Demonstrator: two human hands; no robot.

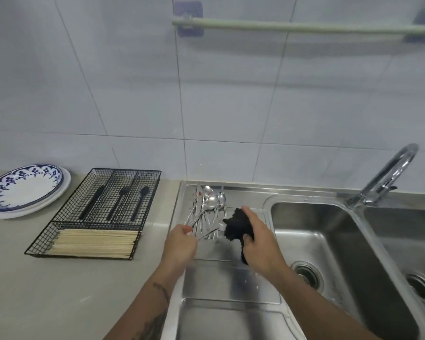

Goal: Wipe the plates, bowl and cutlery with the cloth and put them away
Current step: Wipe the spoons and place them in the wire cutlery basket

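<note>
Head view is showing the left hand (180,241) pinching cutlery (207,212) handles on the draining board (231,278). Just beside it, the right hand (258,239) is gripping the black cloth (236,227) — bunched, touching the cutlery.

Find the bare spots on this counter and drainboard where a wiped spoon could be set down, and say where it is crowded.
Free: the counter in front of the wire tray, and the drainboard nearer the person than both hands. Crowded: the drainboard's far end, where the cutlery lies.
</note>
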